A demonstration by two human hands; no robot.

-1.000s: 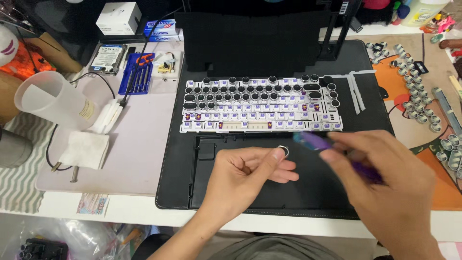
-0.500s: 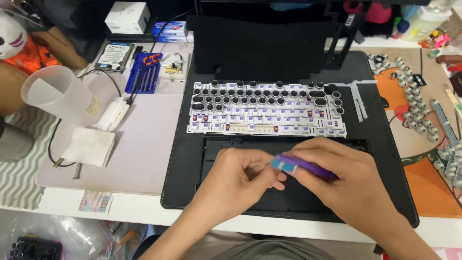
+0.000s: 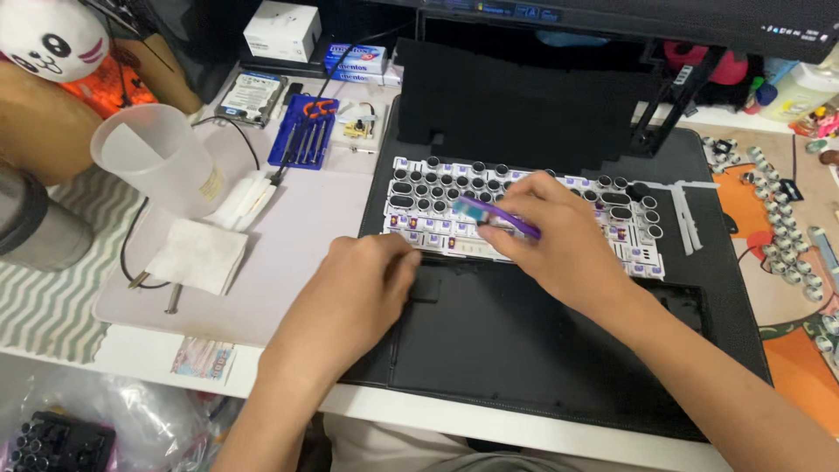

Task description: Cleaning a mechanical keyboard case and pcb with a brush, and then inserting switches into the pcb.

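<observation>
Head view shows 2 bare hands over a black desk mat (image 3: 725, 350); the right hand (image 3: 559, 240) is curled closed around a purple tool (image 3: 498, 217), pinched between thumb and fingers, its pale blue tip lying over the lower rows of a white keyboard plate (image 3: 629, 240) filled with round black switches; the left hand (image 3: 354, 301) rests near the front edge of that plate, fingers bent toward its lower left corner; whether it grips anything cannot be told, since the fingertips are hidden; the keyboard plate sits toward the rear of the mat, and just in front of it lies a black keyboard case (image 3: 524, 341), flat and dark, under both wrists; behind the plate a black sheet (image 3: 524, 105) stands upright; to the left, on a pale pink mat (image 3: 297, 253), a frosted plastic cup (image 3: 157, 166) stands beside a folded white cloth (image 3: 197, 255); a blue screwdriver set (image 3: 301, 133) lies further back, near a bare hard drive (image 3: 252, 96) and a white box (image 3: 281, 29); at the right edge loose key switches (image 3: 778, 236) are scattered over an orange mat (image 3: 808, 376).
</observation>
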